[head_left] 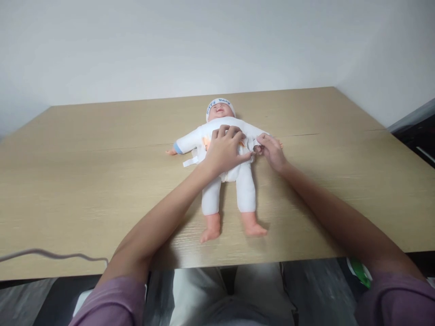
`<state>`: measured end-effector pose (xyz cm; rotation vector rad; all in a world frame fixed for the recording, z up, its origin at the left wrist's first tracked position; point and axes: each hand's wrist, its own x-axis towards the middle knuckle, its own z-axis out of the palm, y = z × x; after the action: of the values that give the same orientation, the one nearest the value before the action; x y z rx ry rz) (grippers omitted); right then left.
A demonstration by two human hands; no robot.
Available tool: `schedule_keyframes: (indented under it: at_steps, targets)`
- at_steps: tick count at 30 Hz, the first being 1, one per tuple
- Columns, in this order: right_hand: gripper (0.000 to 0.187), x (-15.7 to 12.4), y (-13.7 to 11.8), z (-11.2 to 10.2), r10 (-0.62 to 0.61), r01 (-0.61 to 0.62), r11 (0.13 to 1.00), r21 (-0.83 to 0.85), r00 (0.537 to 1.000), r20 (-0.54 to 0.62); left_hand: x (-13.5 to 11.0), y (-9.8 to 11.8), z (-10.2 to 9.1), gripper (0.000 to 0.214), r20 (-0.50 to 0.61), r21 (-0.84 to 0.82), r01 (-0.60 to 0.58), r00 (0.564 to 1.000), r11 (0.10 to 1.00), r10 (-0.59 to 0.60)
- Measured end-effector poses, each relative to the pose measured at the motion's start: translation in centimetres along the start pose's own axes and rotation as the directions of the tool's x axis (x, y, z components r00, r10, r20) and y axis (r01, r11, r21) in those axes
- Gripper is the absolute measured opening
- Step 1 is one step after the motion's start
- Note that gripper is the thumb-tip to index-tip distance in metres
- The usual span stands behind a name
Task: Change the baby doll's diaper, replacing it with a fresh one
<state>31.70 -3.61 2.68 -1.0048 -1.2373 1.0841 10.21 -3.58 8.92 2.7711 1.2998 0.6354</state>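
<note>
A baby doll [211, 199] in a white suit and a lettered cap lies on its back, feet toward me. Around its hips is a white diaper [231, 174], whose loose tab [190, 161] sticks out at the left. My left hand [224, 148] rests across the belly and the diaper front with its fingers spread, hiding much of both. At the doll's right-hand side in the picture, my right hand [272, 151] pinches the diaper's edge or tab between thumb and fingers; the exact part gripped is partly hidden.
The doll lies on a wide wooden table [84, 181] against a pale wall [190, 45]. A grey cable [50, 254] runs over the table's front left. A dark object [416, 131] stands beyond the right edge. Something green [360, 273] shows below the front edge.
</note>
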Motion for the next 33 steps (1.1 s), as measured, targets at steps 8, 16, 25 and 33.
schedule_keyframes:
  at_steps: [8, 16, 25, 33]
  targets:
    - [0.064, 0.5, -0.6, 0.8, 0.002, -0.002, 1.000, -0.007, 0.999, 0.045, 0.0, 0.0, 0.0, 0.052, -0.001, 0.003, -0.008, 1.000, 1.000, 0.008]
    - [0.067, 0.6, -0.2, 2.0, 0.036, -0.030, 0.997, -0.072, 0.997, 0.072, 0.0, 0.1, 0.0, 0.051, -0.007, 0.002, -0.004, 1.000, 1.000, 0.004]
    - [0.063, 1.2, 0.1, 2.5, 0.139, -0.135, 0.990, -0.049, 0.988, 0.071, -0.2, 0.2, 0.0, 0.057, -0.019, 0.009, -0.029, 0.999, 1.000, 0.029]
    - [0.069, 1.2, 0.3, 2.4, 0.026, -0.016, 0.997, -0.075, 0.991, 0.132, -0.1, 0.3, -0.1, 0.051, -0.009, 0.018, -0.014, 1.000, 1.000, 0.014]
